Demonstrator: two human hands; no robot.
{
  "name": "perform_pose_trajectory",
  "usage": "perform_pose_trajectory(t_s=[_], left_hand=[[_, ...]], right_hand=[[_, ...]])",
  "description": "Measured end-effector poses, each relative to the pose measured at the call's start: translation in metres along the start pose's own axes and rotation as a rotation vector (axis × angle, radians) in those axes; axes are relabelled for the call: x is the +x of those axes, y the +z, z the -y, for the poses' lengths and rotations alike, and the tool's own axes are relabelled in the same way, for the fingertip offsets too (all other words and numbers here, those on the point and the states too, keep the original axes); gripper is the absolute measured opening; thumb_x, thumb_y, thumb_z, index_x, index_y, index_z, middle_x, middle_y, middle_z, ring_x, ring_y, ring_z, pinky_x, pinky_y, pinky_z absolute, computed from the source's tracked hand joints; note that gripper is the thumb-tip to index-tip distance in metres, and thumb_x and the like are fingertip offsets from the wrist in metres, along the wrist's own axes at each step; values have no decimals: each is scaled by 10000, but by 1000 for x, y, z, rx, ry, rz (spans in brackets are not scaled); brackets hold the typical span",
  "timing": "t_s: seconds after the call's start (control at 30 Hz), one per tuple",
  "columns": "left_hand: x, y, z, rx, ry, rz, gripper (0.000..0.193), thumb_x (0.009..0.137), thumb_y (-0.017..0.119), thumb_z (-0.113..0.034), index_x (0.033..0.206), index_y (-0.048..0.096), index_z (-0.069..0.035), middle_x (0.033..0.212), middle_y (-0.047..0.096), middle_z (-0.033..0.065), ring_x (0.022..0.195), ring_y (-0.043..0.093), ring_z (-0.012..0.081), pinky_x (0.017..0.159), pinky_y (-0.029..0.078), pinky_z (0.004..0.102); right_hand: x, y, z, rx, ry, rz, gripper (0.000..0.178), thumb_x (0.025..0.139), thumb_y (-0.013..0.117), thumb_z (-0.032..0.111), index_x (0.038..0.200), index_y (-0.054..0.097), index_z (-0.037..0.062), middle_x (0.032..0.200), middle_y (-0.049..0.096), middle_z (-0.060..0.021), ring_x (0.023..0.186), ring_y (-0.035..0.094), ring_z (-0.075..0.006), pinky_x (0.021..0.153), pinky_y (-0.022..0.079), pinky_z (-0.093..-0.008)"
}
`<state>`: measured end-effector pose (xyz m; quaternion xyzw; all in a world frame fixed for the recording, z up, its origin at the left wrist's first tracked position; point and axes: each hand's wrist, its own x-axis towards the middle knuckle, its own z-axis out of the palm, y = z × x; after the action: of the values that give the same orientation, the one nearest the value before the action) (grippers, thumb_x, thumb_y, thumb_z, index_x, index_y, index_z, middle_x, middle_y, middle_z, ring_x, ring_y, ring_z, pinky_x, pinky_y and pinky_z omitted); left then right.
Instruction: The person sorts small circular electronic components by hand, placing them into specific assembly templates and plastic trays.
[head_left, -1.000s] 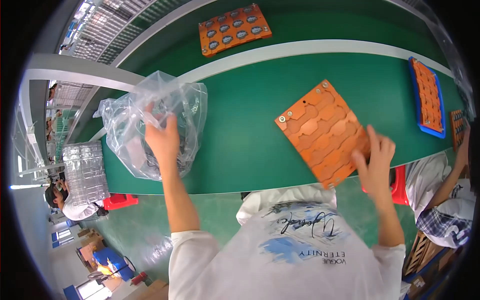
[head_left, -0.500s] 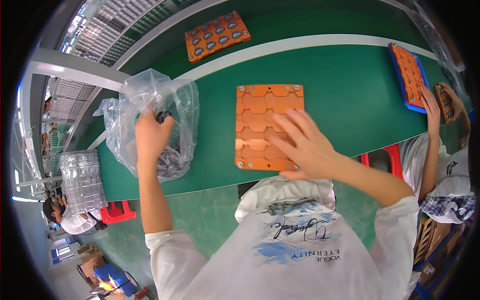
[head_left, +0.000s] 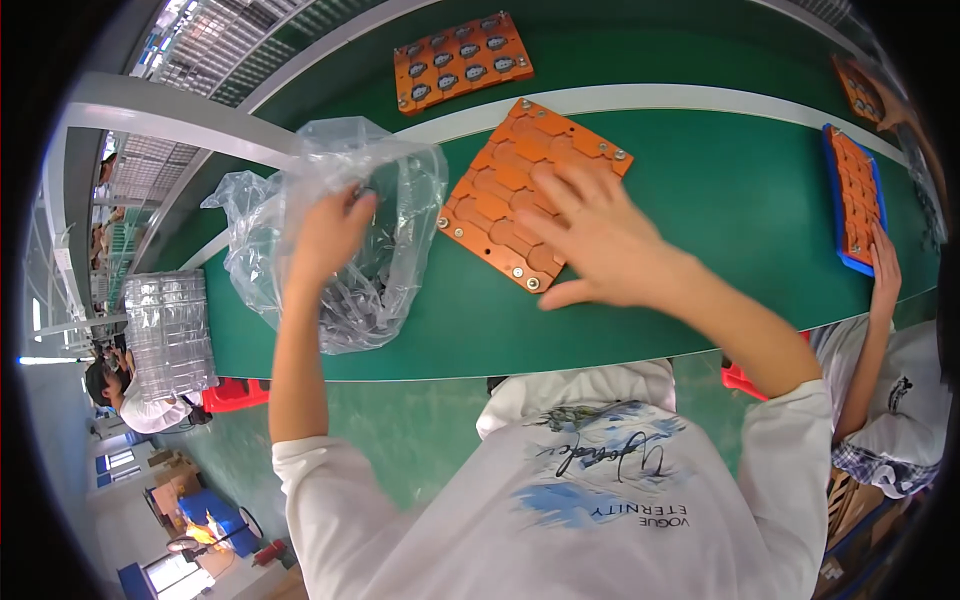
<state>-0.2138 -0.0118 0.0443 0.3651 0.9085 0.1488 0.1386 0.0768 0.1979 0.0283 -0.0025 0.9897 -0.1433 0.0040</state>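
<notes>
the far tray [head_left: 460, 91] is filled, the near orange tray [head_left: 490, 215] looks unfilled on the table [head_left: 700, 220] under the spread right hand [head_left: 600, 240], and the left hand [head_left: 330, 235] curls inside the clear bag [head_left: 425, 200], its grasp unclear.

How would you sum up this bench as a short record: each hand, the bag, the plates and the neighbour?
Left hand: at the clear bag; its grip is unclear
Right hand: fingers spread over the near orange plate
Near plate: shaped hollows, screws at corners, turned askew
Bag contents: dark parts, details blurred
Far plate: orange, grey pieces in its hollows
Right side: another orange plate in a blue tray
Neighbour: a co-worker's hand at that tray
Surface: green bench
</notes>
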Motion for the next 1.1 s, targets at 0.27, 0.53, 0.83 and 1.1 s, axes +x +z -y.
perform_pose_trajectory(t_s=[0.27,0.53,0.83,1.1], left_hand=[[-20,59,-24,161,117,-272,564,890,663,-354,1331,552,-21,1279,551,247,1113,573,445,914,496,485],[-42,55,-17,135,374,-378,490,863,702,-263,1281,589,-34,1142,586,233,1021,592,410,861,503,479],[-30,62,-33,248,230,-460,231,837,705,-227,1009,682,-74,1045,611,235,962,608,419,780,522,484],[-48,44,-47,52,199,-335,193,803,735,-169,936,694,-35,926,649,155,824,649,332,731,528,408]], right_hand=[[-19,12,-36,-82,68,-137,814,726,791,477,1447,465,285,1558,303,-137,1413,276,-412,1124,279,-553],[-93,26,9,-82,472,-161,767,736,790,408,1424,512,215,1541,329,-105,1301,354,-404,1061,316,-510],[-91,22,5,10,373,-215,788,679,829,409,1370,551,151,1510,348,-137,1310,342,-408,1057,291,-525],[-82,30,4,44,393,-299,819,643,841,452,1343,551,142,1434,395,-147,1340,325,-418,1050,298,-544]])
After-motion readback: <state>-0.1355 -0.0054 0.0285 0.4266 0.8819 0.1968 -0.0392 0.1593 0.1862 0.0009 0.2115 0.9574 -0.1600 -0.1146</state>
